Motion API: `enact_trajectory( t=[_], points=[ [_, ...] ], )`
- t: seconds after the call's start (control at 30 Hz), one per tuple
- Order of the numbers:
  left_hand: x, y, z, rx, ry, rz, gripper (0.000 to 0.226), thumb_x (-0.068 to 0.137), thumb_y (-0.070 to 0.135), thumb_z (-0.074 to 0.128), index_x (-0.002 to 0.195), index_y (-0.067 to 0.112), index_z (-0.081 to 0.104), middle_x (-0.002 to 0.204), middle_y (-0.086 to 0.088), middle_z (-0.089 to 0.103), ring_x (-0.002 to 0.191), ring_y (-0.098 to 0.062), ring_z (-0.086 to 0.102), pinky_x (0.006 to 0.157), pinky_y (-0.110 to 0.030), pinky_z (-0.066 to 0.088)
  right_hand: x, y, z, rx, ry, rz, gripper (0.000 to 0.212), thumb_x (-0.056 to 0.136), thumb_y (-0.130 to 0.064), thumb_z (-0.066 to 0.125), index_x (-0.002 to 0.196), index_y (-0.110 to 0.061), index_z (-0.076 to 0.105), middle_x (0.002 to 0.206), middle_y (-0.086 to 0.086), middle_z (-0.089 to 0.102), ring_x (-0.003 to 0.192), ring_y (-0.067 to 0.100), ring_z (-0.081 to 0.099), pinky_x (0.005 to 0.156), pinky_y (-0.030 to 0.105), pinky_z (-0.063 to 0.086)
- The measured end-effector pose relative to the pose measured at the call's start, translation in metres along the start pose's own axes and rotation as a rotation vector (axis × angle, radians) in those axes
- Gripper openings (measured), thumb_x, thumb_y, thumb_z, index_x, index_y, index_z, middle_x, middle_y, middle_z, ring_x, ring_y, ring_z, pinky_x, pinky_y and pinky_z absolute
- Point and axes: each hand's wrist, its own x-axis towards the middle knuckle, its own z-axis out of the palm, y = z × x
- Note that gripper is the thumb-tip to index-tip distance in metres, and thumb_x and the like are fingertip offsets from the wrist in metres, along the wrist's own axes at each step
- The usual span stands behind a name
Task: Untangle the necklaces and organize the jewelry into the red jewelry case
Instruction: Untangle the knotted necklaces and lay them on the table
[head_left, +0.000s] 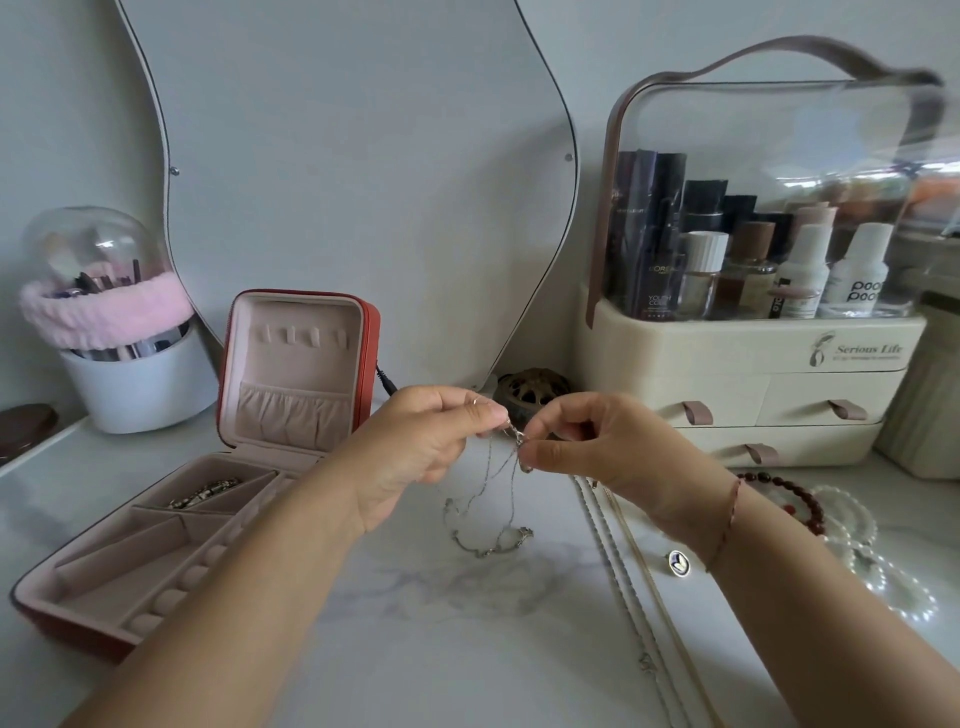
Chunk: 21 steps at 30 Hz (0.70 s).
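Left hand, right hand each pinch silver necklace near clasp above counter; tail pools at 6 o'clock; red jewelry case open at 8 o'clock; tease loops apart slowly, yanking likely tightens knot

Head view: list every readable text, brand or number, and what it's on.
"Serious Life": front of the cream cosmetics organizer; the fine line under it is too small to read.
"L'OREAL", then "YOUTH CO…" lower down: dark box inside the organizer, partly blurred.
"poo" over "poo": white bottle, the rest of the label not legible.
Other bottle labels: blurred, unreadable.
Red jewelry case: no text visible.
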Motion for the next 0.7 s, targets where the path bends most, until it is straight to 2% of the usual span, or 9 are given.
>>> enact_trajectory(
  t=[0.1, 0.2, 0.27, 0.37, 0.47, 0.5, 0.57, 0.63, 0.7],
  points=[
    [0.001, 0.0008, -0.0033, -0.077, 0.013, 0.004, 0.02, 0.093, 0.017, 0.054, 0.077, 0.009, 0.06, 0.075, -0.004, 0.049, 0.04, -0.006, 0.02, 0.038, -0.016, 0.015, -0.0002, 0.0012, -0.0004, -0.024, 0.02, 0.013, 0.009, 0.074, -0.019, 0.078, 0.071, -0.016, 0.07, 0.063, 0.002, 0.027, 0.056, 0.01, 0.028, 0.058, 0.022, 0.027],
    [0.0016, 0.0022, -0.0043, -0.136, 0.027, -0.024, 0.021, 0.096, 0.015, 0.048, 0.081, 0.005, 0.059, 0.077, 0.002, 0.063, 0.037, -0.005, 0.021, 0.035, -0.016, 0.014, -0.0009, 0.0001, -0.0017, 0.009, 0.009, 0.018, 0.008, 0.077, -0.016, 0.076, 0.072, -0.014, 0.069, 0.066, 0.008, 0.04, 0.057, 0.01, 0.035, 0.056, 0.018, 0.031],
    [0.0016, 0.0009, -0.0033, -0.123, 0.04, -0.031, 0.018, 0.097, 0.016, 0.048, 0.086, 0.005, 0.058, 0.077, 0.001, 0.067, 0.037, -0.006, 0.019, 0.034, -0.015, 0.014, -0.0007, -0.0008, -0.0037, 0.062, 0.015, 0.015, 0.008, 0.078, -0.015, 0.073, 0.073, -0.013, 0.068, 0.064, 0.004, 0.048, 0.054, 0.005, 0.037, 0.051, 0.013, 0.031],
    [0.0005, -0.0014, -0.0025, -0.076, 0.052, -0.044, 0.016, 0.096, 0.021, 0.052, 0.086, 0.01, 0.059, 0.061, -0.002, 0.057, 0.039, -0.006, 0.017, 0.035, -0.015, 0.014, -0.0008, -0.0024, -0.0058, 0.128, 0.038, 0.02, 0.009, 0.082, -0.014, 0.07, 0.075, -0.01, 0.067, 0.048, -0.014, 0.048, 0.042, -0.001, 0.036, 0.044, 0.009, 0.028],
    [0.0015, -0.0009, -0.0038, -0.1, 0.073, -0.054, 0.013, 0.092, 0.022, 0.059, 0.082, 0.015, 0.062, 0.049, 0.005, 0.028, 0.041, -0.007, 0.014, 0.037, -0.016, 0.011, -0.001, -0.0025, -0.0051, 0.121, 0.063, 0.017, 0.011, 0.083, -0.014, 0.069, 0.083, -0.003, 0.07, 0.041, -0.016, 0.046, 0.037, 0.0, 0.035, 0.041, 0.007, 0.026],
    [0.0015, -0.0005, -0.0042, -0.117, 0.072, -0.047, 0.013, 0.09, 0.022, 0.061, 0.079, 0.017, 0.064, 0.05, 0.006, 0.023, 0.042, -0.007, 0.013, 0.038, -0.016, 0.01, -0.0009, -0.003, -0.0043, 0.114, 0.073, 0.013, 0.012, 0.082, -0.015, 0.07, 0.085, -0.003, 0.071, 0.044, -0.015, 0.048, 0.038, 0.0, 0.035, 0.042, 0.007, 0.027],
    [0.0009, 0.0006, -0.0042, -0.137, 0.061, -0.026, 0.013, 0.085, 0.024, 0.065, 0.073, 0.02, 0.067, 0.051, 0.008, 0.02, 0.043, -0.007, 0.013, 0.037, -0.015, 0.011, -0.0006, -0.0039, -0.0021, 0.096, 0.074, -0.006, 0.012, 0.078, -0.018, 0.074, 0.084, -0.009, 0.074, 0.057, -0.002, 0.055, 0.045, -0.001, 0.039, 0.047, 0.007, 0.031],
    [-0.0011, 0.003, -0.0033, -0.151, 0.037, -0.006, 0.011, 0.078, 0.029, 0.067, 0.072, 0.019, 0.069, 0.049, 0.009, 0.02, 0.042, -0.006, 0.013, 0.038, -0.016, 0.01, 0.0, -0.0031, 0.0001, 0.083, 0.051, -0.008, 0.017, 0.068, -0.028, 0.078, 0.081, -0.016, 0.076, 0.07, 0.013, 0.065, 0.06, 0.004, 0.052, 0.059, 0.012, 0.042],
    [-0.0028, 0.0051, -0.0025, -0.169, 0.007, 0.017, 0.013, 0.073, 0.031, 0.068, 0.073, 0.019, 0.07, 0.047, 0.011, 0.022, 0.042, -0.006, 0.014, 0.039, -0.018, 0.009, 0.0011, -0.0009, 0.002, 0.105, 0.031, -0.004, 0.026, 0.06, -0.034, 0.077, 0.079, -0.018, 0.076, 0.083, 0.014, 0.072, 0.073, 0.011, 0.062, 0.075, 0.02, 0.051]
  ],
)
